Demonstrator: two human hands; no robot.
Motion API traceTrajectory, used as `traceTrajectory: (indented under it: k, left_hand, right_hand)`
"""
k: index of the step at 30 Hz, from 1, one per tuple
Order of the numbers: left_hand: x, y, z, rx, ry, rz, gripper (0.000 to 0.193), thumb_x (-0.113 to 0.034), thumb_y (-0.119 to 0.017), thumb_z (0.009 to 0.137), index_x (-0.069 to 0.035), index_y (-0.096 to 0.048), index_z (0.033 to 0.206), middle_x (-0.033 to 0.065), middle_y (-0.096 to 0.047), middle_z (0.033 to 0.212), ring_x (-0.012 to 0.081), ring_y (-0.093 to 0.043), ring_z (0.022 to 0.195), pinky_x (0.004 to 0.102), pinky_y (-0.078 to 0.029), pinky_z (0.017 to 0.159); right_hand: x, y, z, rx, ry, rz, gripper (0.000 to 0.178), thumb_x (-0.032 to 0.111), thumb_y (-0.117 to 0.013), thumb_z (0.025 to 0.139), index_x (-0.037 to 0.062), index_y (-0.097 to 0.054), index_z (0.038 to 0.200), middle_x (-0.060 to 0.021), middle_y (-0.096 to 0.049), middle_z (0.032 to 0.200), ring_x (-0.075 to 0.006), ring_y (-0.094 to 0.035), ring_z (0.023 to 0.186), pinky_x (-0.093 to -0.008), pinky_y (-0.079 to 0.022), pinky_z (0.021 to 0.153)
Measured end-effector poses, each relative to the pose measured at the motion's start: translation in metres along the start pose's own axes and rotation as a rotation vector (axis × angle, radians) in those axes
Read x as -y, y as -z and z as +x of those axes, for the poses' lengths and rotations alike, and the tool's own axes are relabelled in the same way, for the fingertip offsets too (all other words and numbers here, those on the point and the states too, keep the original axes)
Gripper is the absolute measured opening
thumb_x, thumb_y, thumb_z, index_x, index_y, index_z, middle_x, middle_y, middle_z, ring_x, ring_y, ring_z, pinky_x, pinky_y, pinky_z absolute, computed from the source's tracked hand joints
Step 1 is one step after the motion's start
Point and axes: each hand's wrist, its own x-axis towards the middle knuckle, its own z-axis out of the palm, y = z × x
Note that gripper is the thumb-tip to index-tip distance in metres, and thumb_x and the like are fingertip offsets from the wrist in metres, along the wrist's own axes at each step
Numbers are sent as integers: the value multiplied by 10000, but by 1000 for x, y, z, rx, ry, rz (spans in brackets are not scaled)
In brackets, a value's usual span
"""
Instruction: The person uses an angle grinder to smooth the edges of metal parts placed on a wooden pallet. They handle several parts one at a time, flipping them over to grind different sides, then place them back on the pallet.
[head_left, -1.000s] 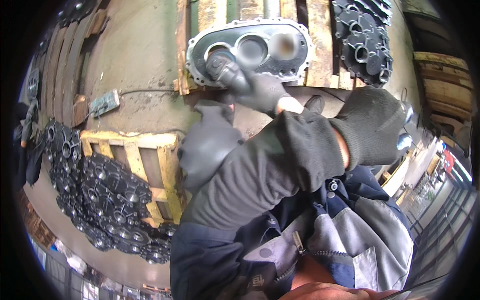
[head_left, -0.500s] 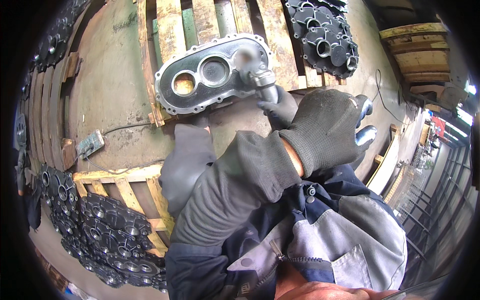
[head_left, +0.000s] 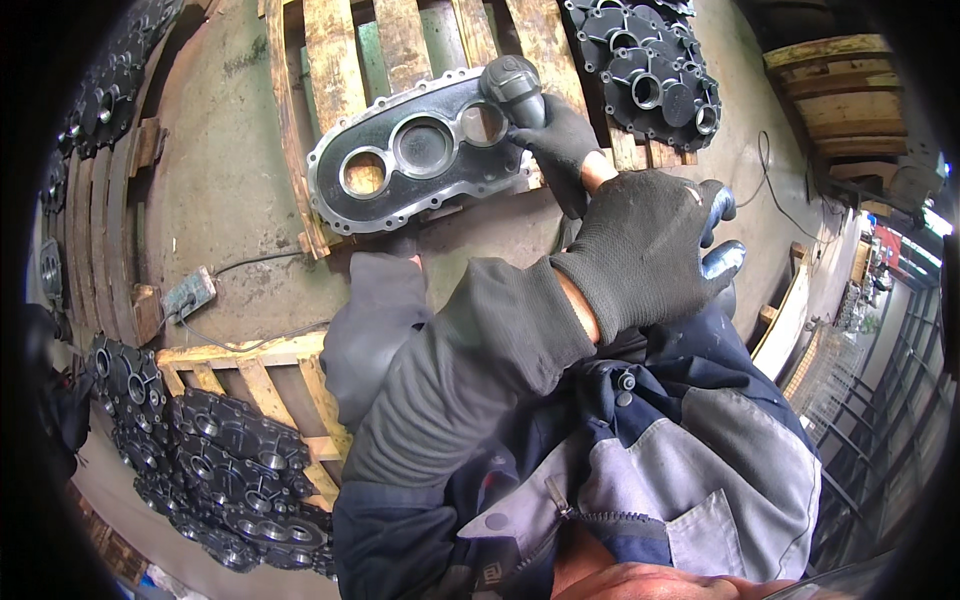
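A long black casting cover (head_left: 400, 165) with a bare-metal rim, bolt holes and three round openings lies on a wooden pallet. My right hand (head_left: 568, 140), in a dark glove, grips a grey angle grinder (head_left: 515, 92) whose rounded head is over the cover's far right end. The grinder's disc side cannot be seen. Across my body stretches my left arm; my left hand (head_left: 645, 250), gloved with dark blue coated fingertips, is in front of my right forearm. Its fingers are loosely bent and apart, with nothing visible in them.
Stacked black castings (head_left: 650, 75) stand at the far right, and more castings (head_left: 235, 460) lie by the near-left pallet (head_left: 255, 385). A grey socket box (head_left: 188, 293) with cables sits on the floor. Another pallet (head_left: 100, 230) is at the left. A thin cable (head_left: 765, 165) curves at right.
My right hand has moved away from me, taking the grinder off the cover's right-hand opening to its far right edge. That opening now shows. My left hand has barely moved.
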Motion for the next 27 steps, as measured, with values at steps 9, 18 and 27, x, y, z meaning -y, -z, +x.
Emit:
traceTrajectory:
  k: [9, 18, 27]
  left_hand:
    - [2, -10, 0, -2, -33, 64, 346, -332, -786, 895, -62, -725, 1102, 135, -771, 887, 330, -757, 803, 459, -592, 750]
    - [1, -19, -10, 82, 19, 70, 362, -367, -765, 918, -70, -730, 1122, 133, -778, 876, 338, -761, 783, 455, -596, 746]
    - [25, -52, 0, -393, 363, -291, 523, -317, -812, 892, -45, -611, 1290, 218, -687, 1186, 411, -706, 1031, 496, -565, 904]
  right_hand:
    - [-56, -18, -50, 138, -262, 510, 548, 218, -867, 858, -9, -613, 1288, -119, -717, 936, -192, -720, 747, -351, -609, 674]
    - [-69, -30, -145, 187, -369, 789, 492, 248, -835, 910, 8, -625, 1285, -83, -704, 984, -172, -707, 838, -338, -610, 739]
    - [-79, 77, -95, -8, -45, 973, 497, 274, -810, 924, 6, -637, 1305, -84, -716, 1057, -185, -716, 938, -352, -615, 834]
